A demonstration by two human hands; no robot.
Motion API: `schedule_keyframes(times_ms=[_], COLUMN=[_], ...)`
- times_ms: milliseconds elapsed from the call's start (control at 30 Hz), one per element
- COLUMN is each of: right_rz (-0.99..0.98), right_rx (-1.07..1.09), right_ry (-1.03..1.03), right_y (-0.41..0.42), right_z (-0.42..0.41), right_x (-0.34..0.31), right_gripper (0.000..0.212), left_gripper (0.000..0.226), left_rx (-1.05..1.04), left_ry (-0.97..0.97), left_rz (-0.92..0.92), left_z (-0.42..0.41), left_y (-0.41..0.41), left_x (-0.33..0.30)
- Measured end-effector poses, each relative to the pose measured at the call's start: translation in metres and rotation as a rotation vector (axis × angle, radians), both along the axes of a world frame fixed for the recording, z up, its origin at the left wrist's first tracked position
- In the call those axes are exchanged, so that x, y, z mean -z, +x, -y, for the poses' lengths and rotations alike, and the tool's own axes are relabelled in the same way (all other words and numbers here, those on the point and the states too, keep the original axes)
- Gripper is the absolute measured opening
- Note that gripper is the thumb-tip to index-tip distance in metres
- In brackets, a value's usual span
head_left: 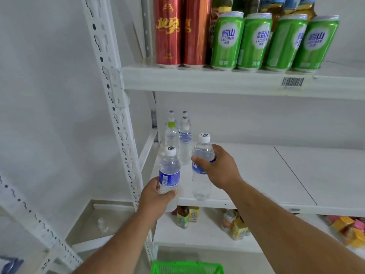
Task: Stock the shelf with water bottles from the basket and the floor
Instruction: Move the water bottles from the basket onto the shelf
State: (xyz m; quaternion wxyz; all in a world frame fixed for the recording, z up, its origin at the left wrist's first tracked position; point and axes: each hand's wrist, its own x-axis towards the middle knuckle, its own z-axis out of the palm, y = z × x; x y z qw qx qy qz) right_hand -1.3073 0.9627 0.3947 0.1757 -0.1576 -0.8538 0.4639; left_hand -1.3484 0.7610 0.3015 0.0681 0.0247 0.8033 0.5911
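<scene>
Each hand clamps a blue-labelled water bottle — left hand [156, 196], right hand [221, 171] — below LAOSHAN cans [256, 41].

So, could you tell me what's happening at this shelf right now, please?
A person is stocking water bottles onto the middle shelf. The left hand holds one bottle at the shelf's front left corner, and the right hand grips a second bottle whose base looks to be on or just above the shelf. A few bottles already stand at the back left. A green basket sits below.
</scene>
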Motion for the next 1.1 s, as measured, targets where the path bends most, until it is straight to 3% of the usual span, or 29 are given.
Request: schedule_keyframes(times_ms=[333, 500, 1100], right_rz=[0.070, 0.086, 0.087], right_rx=[0.027, -0.014, -0.034], right_ry=[-0.043, -0.050, -0.099], right_y=[-0.081, -0.112, -0.171], right_z=[-0.016, -0.024, -0.031], right_x=[0.034, 0.046, 0.088], right_gripper=[0.046, 0.047, 0.040], left_gripper=[0.039, 0.051, 0.052], left_rx=[0.024, -0.006, -0.024], left_ry=[-0.035, -0.056, -0.033], left_rz=[0.021, 0.051, 0.031], left_z=[-0.025, -0.038, -0.062], left_y=[-0.078, -0.105, -0.169], left_x=[0.023, 0.029, 0.048])
